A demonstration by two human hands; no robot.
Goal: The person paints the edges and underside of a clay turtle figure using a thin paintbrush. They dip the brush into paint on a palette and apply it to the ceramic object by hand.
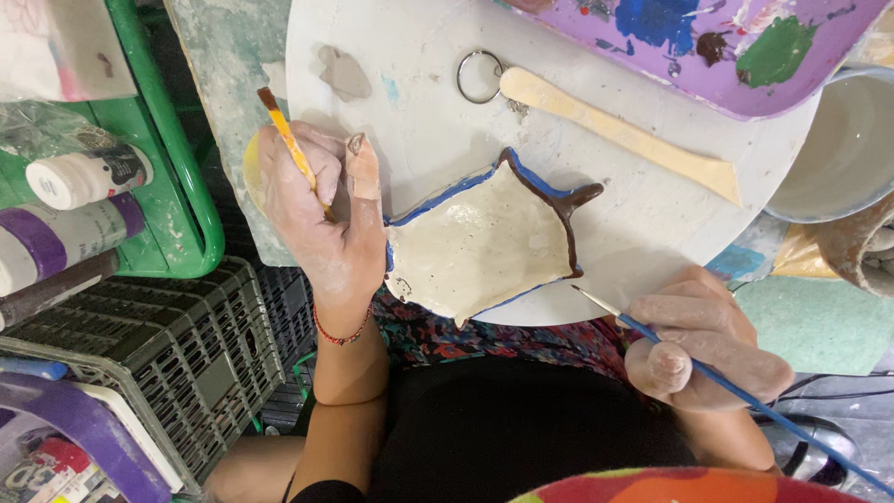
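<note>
A cream clay dish point(484, 242) with a blue rim and a brown corner lies on a round white board point(559, 140). My left hand point(321, 219) steadies the dish's left edge with the thumb while its fingers also clasp an orange-handled brush point(291, 144). My right hand point(703, 340) sits below the board's right edge and grips a thin blue-handled brush point(745, 396), whose fine tip point(582, 292) hovers just off the dish's lower right corner.
A purple palette point(708, 42) with blue, green and brown paint lies at the top right. A wooden modelling tool point(619, 130) and a metal ring point(480, 76) rest on the board. A white cup point(843, 144) stands right; paint bottles point(79, 177) and a grey crate point(158, 363) are left.
</note>
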